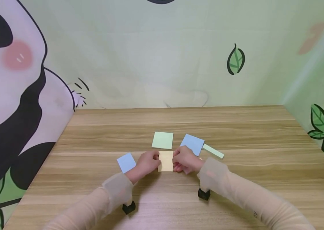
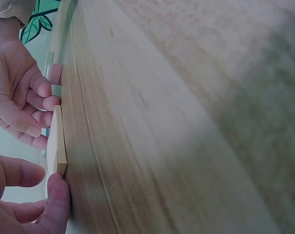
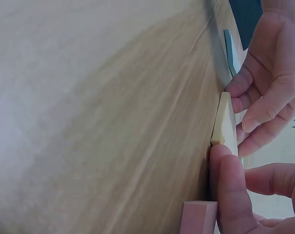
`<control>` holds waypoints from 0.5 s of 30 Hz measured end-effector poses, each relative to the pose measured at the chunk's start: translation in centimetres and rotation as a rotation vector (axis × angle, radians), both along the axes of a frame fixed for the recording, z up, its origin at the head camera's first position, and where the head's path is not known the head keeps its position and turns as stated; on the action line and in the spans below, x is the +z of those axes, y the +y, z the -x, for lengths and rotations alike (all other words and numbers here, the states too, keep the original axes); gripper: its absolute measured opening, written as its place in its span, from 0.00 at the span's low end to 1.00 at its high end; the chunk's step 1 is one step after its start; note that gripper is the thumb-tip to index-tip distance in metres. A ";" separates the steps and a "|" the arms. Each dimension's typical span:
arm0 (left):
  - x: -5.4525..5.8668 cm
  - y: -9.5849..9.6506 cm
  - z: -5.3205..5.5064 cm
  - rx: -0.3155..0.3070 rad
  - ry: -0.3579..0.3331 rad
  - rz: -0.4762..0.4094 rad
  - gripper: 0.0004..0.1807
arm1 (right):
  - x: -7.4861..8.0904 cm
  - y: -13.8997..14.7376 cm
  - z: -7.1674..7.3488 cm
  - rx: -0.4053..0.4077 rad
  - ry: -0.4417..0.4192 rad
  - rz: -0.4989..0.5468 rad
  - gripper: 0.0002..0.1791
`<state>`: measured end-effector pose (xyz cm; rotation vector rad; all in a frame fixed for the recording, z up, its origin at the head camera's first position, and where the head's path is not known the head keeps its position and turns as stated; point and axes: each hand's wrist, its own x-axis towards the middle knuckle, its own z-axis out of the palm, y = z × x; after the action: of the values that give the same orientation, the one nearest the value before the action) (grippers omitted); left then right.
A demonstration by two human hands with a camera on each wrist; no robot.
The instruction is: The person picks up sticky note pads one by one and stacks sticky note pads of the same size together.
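Observation:
A pale yellow square pad (image 1: pixel 166 161), with the look of a small stack of sticky notes, lies flat on the table between my hands. The fingertips of my left hand (image 1: pixel 146 162) touch its left edge. At its right edge are the fingers of my right hand (image 1: pixel 187 157), loosely bent. The left wrist view shows the left thumb (image 2: pixel 28 174) apart from the fingers below it. Beside the right hand's fingers sits a pink pad (image 3: pixel 198 217), mostly covered by that hand in the head view. Just behind the yellow pad lies a light green square pad (image 1: pixel 162 140).
A blue square pad (image 1: pixel 194 143) lies behind the right hand, with a narrow light green strip (image 1: pixel 213 151) at its right. Another blue square (image 1: pixel 126 162) is left of the left hand. A printed panda cloth (image 1: pixel 162 64) hangs behind the wooden table (image 1: pixel 162 204).

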<state>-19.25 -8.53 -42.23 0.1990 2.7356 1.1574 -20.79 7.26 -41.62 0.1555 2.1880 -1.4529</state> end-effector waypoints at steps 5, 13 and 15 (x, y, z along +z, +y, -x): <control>0.0 -0.1 0.0 0.005 -0.003 0.003 0.06 | 0.1 -0.1 -0.2 0.003 0.000 0.005 0.05; 0.2 -0.7 -0.2 0.009 0.000 0.005 0.03 | 0.3 0.1 -0.3 0.045 0.075 -0.082 0.04; 0.4 -1.0 -0.2 0.026 0.000 0.002 0.09 | 0.5 0.1 -0.4 0.059 0.116 -0.113 0.04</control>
<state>-19.01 -9.57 -41.84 0.1645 2.7476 1.1606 -20.44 7.41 -41.08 0.0459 2.3489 -1.3371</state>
